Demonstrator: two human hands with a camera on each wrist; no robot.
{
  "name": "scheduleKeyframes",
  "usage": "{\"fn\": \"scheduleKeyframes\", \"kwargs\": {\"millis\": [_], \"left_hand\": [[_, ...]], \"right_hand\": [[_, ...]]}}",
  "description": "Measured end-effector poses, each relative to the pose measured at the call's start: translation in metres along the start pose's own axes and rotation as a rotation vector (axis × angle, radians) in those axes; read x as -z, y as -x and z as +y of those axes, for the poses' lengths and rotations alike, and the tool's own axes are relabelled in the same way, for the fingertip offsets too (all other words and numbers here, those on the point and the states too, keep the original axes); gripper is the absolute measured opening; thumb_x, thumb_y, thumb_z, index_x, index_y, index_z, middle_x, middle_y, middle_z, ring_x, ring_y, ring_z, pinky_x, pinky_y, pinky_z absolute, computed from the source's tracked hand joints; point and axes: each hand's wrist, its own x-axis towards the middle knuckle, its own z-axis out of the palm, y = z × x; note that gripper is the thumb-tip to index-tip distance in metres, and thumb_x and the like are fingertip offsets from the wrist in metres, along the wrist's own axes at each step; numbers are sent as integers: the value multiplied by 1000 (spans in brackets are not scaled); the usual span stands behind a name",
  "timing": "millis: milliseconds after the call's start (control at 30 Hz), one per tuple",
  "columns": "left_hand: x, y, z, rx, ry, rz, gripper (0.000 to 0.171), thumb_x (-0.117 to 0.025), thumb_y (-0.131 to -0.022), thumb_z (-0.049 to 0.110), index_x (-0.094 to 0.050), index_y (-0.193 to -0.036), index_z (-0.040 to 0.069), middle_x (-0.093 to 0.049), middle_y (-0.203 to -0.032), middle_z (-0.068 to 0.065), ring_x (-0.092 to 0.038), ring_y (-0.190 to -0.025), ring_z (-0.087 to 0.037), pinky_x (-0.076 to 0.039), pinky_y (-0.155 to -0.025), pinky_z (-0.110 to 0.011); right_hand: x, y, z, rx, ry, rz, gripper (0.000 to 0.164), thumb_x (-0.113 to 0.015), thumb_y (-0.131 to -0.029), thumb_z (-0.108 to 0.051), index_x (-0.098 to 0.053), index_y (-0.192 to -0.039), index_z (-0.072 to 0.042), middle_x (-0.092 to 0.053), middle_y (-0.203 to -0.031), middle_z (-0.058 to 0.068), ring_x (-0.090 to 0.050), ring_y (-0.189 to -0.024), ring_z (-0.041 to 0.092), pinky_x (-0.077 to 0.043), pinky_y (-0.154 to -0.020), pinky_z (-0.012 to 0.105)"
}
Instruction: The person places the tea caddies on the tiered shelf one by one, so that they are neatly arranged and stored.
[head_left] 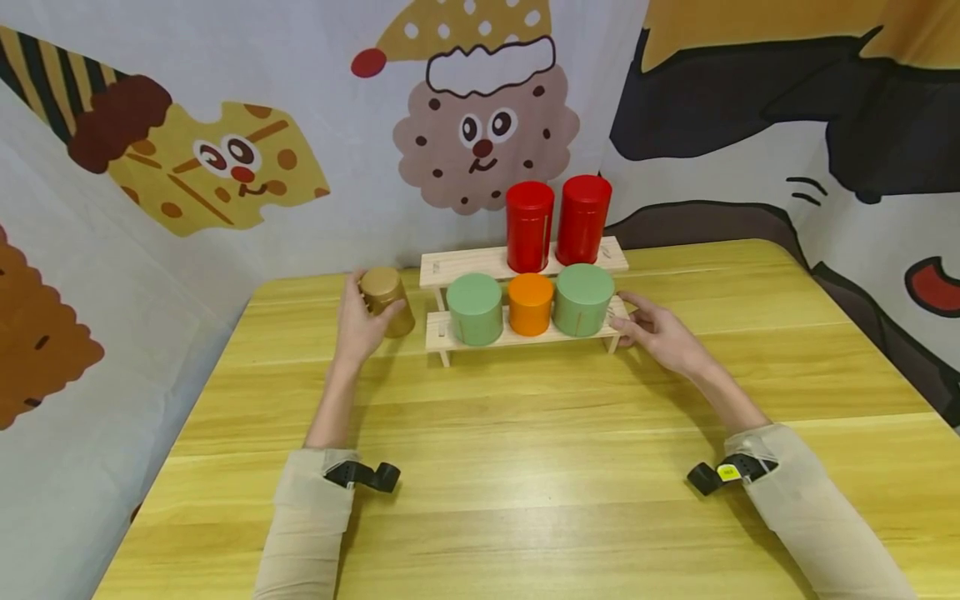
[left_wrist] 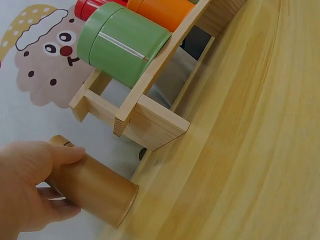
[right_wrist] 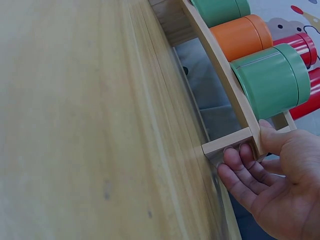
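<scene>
A gold canister (head_left: 388, 304) is near the table's back edge, left of a two-step wooden rack (head_left: 431, 335). My left hand (head_left: 360, 321) grips it, thumb on one side and fingers round the other. Whether its base touches the table is hard to tell. At the rack's right end, my right hand (head_left: 658, 333) pinches the lower step, with the thumb on top and the fingertips (right_wrist: 235, 160) against the leg. Two green tins (head_left: 476, 310) stand on that step with an orange tin (head_left: 530, 305) between them. On the upper step are two red canisters (head_left: 529, 227).
The wooden table (head_left: 525, 450) reaches a curtain (head_left: 322, 233) printed with cartoon food at the back. A dark strap (head_left: 363, 475) with a small camera sits on each sleeved wrist.
</scene>
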Motion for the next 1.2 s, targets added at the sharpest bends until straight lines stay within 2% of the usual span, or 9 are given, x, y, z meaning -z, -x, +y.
{"fn": "scheduleKeyframes", "kwargs": {"millis": [467,700,1067,1200], "left_hand": [[4,-2,17,-21,79,77,78,-79,-88,12,-35,-150,-4,-50,-139,-26,-53,-122,-39,-45,-105,-48],[6,1,28,-64,111,122,77,-81,-88,14,-38,-149,-2,-52,-136,-24,-55,-120,-37,-45,-105,-46],[13,5,43,-129,110,197,74,-82,-86,14,-44,-148,1,-55,-135,-18,-56,-118,-32,-47,-103,-42],[14,6,49,-168,122,226,73,-83,-85,14,-46,-147,1,-56,-134,-17,-57,-116,-31,-47,-101,-43]], "right_hand": [[0,-1,0,1,0,4,70,-54,-106,-31,-22,-158,3,-63,-109,23,-67,-92,31,-53,-86,29],[1,0,-1,2,-5,4,70,-54,-106,-31,-21,-158,3,-63,-109,23,-67,-92,31,-53,-87,30],[0,1,-1,11,-11,1,70,-54,-106,-29,-21,-158,4,-63,-109,23,-67,-92,31,-53,-84,27],[0,1,0,10,-14,0,70,-54,-106,-29,-21,-158,3,-62,-108,23,-67,-92,30,-53,-86,30]]}}
